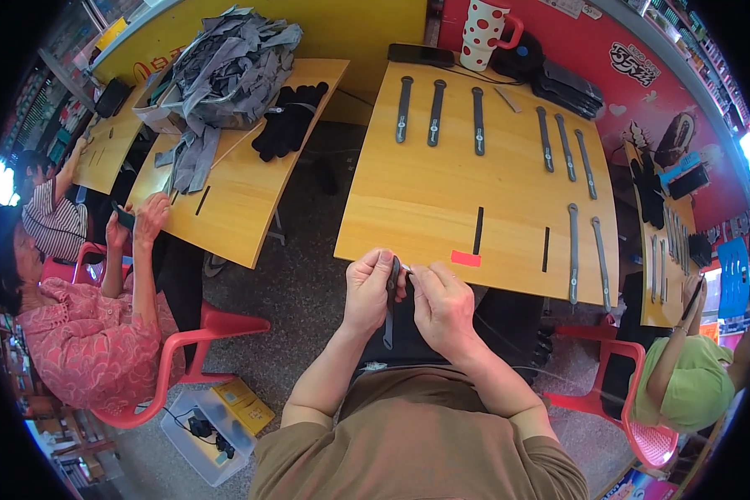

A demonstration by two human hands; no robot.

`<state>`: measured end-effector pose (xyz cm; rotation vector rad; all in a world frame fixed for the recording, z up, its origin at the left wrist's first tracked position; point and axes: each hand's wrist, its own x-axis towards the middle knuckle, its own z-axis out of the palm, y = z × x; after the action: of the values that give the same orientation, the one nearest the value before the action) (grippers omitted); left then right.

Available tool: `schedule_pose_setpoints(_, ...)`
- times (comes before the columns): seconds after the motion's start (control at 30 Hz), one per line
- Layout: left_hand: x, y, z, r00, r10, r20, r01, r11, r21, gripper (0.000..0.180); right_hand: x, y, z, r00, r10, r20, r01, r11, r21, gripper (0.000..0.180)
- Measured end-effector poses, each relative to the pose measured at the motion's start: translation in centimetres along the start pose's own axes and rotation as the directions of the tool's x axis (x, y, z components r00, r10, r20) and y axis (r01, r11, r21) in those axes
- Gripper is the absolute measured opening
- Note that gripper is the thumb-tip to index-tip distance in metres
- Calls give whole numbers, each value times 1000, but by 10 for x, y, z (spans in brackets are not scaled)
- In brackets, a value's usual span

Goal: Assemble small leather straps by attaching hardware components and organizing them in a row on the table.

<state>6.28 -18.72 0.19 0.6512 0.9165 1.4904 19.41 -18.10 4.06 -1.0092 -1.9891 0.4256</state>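
A dark grey strap (389,327) hangs down from my left hand (370,287), whose fingers are closed around its upper part in front of my body. My right hand (443,302) is closed in a pinch right beside the strap's top end. A tiny pale bit shows between the two hands, too small to name. Just beyond my hands is the near edge of the wooden table (408,200). A red sticker (466,258) and a black strip (478,231) lie on that table near my right hand. Similar grey straps (478,122) are laid out across the tabletop.
A polka-dot tumbler (483,33), a phone (421,55) and a stack of black pieces (567,87) stand at the back. To the left, a co-worker (92,325) sits by a table with a grey cloth heap (229,67). Another person (683,375) sits at right.
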Motion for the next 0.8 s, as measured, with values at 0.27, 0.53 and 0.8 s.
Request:
schedule_pose_setpoints(0.27, -2, -2, 4, 1000, 3, 5, -3, 1000, 5, 30, 0, -3, -2, 999, -39, -16, 36, 991, -131, 23)
schedule_pose_setpoints(0.53, -8, -6, 11, 995, 96, -40, -93, 992, 80, 25, -4, -3, -3, 981, -191, 30, 188, 909, -372, 27)
schedule_pose_setpoints(0.8, -10, -10, 8, 981, 192, -19, -191, 981, 47, 14, -3, 0, -5, 971, -240, 5, 227, 909, -350, 29)
